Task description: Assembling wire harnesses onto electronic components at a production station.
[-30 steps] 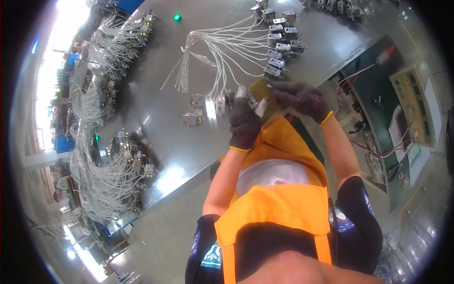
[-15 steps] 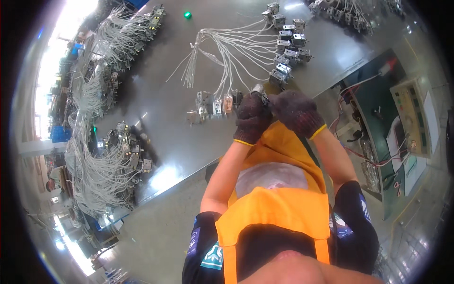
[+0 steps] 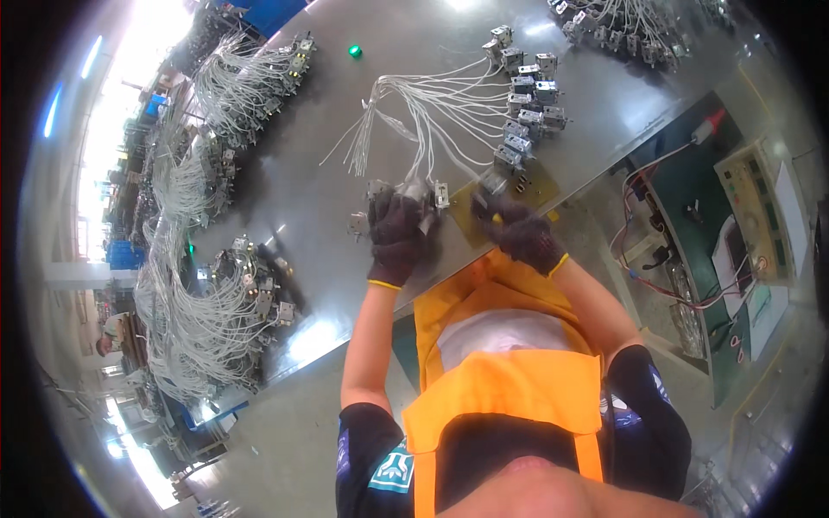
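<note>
A bundle of white wires (image 3: 414, 91) lies on the metal table, with small silvery box-shaped parts at the wire ends. My left hand (image 3: 399, 229), in a dark knitted glove, is curled over the near group of these parts; a metal part (image 3: 423, 194) shows at its fingertips, though the grip is partly hidden. My right hand (image 3: 520, 235), gloved the same way, pinches a silvery metal part (image 3: 493, 180) on its wire. That part is over a yellowish plate (image 3: 540, 192) with small dark pins at the table's near edge. More box-shaped parts (image 3: 522, 99) stand in a group beyond it.
Large heaps of wired parts (image 3: 203, 319) line the left side, and another heap (image 3: 622, 30) lies at the far right. A green light (image 3: 355, 52) shows on the table. At right, a beige instrument panel (image 3: 756, 216) and red-and-white leads (image 3: 635, 173) sit on a green surface.
My hands have moved apart: the left went left onto the near group of parts, the right stayed near the plate. The yellowish plate has come into fuller view.
</note>
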Motion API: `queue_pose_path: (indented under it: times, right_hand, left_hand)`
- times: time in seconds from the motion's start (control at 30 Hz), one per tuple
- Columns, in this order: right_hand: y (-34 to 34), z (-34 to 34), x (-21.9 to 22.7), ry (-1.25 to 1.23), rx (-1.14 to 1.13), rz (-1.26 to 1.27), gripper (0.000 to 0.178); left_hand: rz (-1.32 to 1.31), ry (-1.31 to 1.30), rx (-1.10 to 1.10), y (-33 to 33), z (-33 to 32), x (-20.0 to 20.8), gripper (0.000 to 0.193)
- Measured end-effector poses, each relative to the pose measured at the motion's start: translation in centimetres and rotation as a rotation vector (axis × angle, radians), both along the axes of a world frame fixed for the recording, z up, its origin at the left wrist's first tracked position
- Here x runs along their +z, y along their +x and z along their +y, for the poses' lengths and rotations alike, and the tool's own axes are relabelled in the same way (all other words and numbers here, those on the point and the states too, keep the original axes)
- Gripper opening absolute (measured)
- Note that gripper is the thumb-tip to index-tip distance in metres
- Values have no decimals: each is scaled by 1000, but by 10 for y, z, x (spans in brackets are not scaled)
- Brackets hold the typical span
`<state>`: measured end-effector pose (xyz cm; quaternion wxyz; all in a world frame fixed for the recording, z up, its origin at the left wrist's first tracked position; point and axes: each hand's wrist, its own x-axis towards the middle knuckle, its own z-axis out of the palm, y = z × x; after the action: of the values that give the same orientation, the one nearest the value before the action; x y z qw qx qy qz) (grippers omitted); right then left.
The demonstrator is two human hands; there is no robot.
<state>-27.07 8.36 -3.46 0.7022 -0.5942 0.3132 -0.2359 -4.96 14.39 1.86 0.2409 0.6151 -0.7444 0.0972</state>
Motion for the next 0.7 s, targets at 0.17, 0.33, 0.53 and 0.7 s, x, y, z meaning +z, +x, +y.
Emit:
queue_pose_path:
  times: [0.17, 0.33, 0.53, 0.7]
  right_hand:
    - [30, -7, 33, -381, -117, 407, 46]
    - [67, 14, -61, -803, 5, 268, 38]
    - [23, -16, 32, -366, 404, 344, 38]
    - [-46, -63, 2, -389, 55, 94, 53]
  left_hand:
    - [151, 71, -129, -6, -24, 34, 45]
    - [495, 91, -238, -49, -43, 2, 46]
    - [623, 151, -18, -49, -53, -27, 45]
    - [1020, 223, -90, -40, -26, -50, 38]
